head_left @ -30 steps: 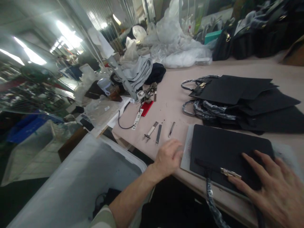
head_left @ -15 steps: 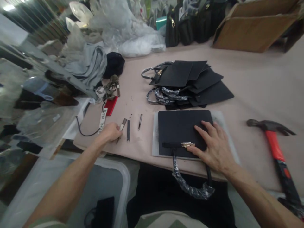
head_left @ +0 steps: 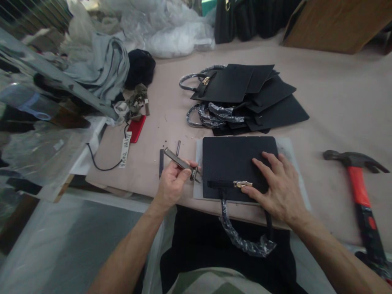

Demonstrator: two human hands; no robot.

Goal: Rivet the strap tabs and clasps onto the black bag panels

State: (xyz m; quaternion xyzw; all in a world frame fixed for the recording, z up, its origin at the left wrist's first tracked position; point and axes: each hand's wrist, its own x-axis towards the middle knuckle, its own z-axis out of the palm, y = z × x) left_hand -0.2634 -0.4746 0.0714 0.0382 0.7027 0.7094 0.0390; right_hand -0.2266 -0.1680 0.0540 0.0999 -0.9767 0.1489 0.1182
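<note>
Pinched in my left hand (head_left: pixel 173 181) is a metal tool (head_left: pixel 178 158), its pronged end near the left edge of a black panel (head_left: pixel 234 157). My right hand (head_left: pixel 280 185) lies spread on the panel's right side, thumb touching a gold clasp (head_left: pixel 243 184). A plastic-wrapped handle (head_left: pixel 237 237) hangs from the panel over the table edge. Under the panel is a pale sheet (head_left: pixel 198 163). A dark flat bar (head_left: pixel 161 162) and a thin metal rod (head_left: pixel 178 148) lie left of it.
Black panels with wrapped handles (head_left: pixel 232 83) are piled behind. A hammer (head_left: pixel 363 183) with a red and black grip lies at right. At left are a red object (head_left: pixel 137 128) and a written label (head_left: pixel 125 150). A cardboard box (head_left: pixel 333 26) stands at the back right.
My left hand has lifted the metal tool off the table and brought it right, beside the panel. My right hand stays on the panel. The view has shifted slightly.
</note>
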